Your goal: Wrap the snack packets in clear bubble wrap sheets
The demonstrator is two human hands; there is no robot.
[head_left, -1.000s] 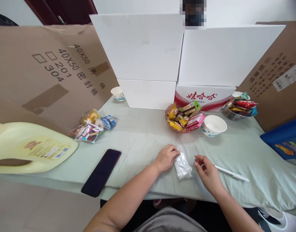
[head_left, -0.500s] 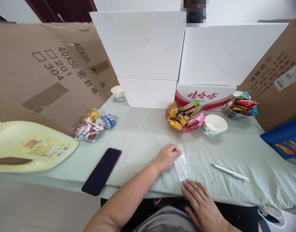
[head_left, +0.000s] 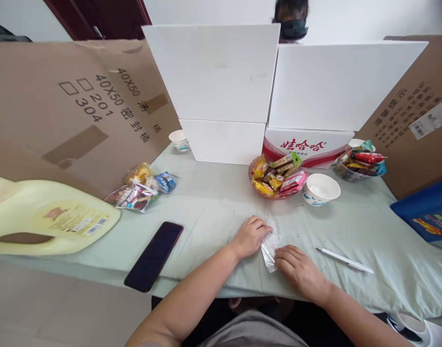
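Note:
A small clear plastic bag (head_left: 270, 245) lies flat on the pale green cloth (head_left: 214, 207) near the table's front edge. My left hand (head_left: 249, 236) presses its left edge with curled fingers. My right hand (head_left: 296, 266) lies palm down over the bag's right part, with the fingertips on the plastic. Neither hand lifts the bag; both hold it against the cloth. A white pen (head_left: 344, 260) lies just right of my right hand.
A dark phone (head_left: 154, 255) lies at the front left, beside a big yellow jug (head_left: 44, 219) on its side. Behind are a pink snack bowl (head_left: 275, 178), a white paper bowl (head_left: 320, 189), loose snack packs (head_left: 139, 190), a paper cup (head_left: 179, 140), white boxes (head_left: 221, 91) and cardboard (head_left: 62, 106).
My right hand drew back off the front edge, then came forward again and settled on the bag's right side. The left hand stayed on the bag.

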